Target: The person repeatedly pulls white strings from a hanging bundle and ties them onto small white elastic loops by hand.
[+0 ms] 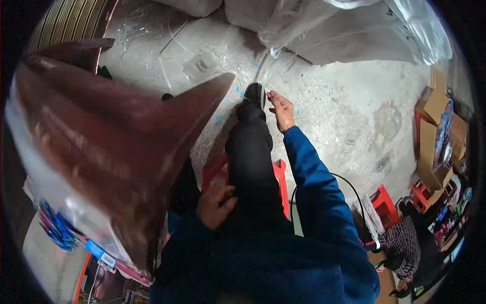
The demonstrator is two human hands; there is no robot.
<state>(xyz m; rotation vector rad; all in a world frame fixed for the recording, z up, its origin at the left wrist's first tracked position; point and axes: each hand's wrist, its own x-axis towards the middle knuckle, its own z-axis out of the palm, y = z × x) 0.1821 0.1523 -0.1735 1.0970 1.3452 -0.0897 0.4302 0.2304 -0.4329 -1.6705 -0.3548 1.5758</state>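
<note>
My right hand (282, 111) reaches out over the floor beside my black shoe (254, 95), its fingers apart and nothing in them. My left hand (215, 206) is near my lap, next to my black-clad leg (250, 157). Its fingers are loosely bent and apart, with no object visible in them. A large brown plastic sheet or bag (116, 131), blurred in places, rises at the left and covers much of that side. Under me shows part of a red stool (281, 185).
Whitish plastic sacks (349, 35) lie along the top. Plastic strips and blue scraps litter the floor (344, 111). Cardboard boxes (429, 144), a red stool (386, 206) and another person (407, 248) are at the right. Blue packaged items (61, 228) lie lower left.
</note>
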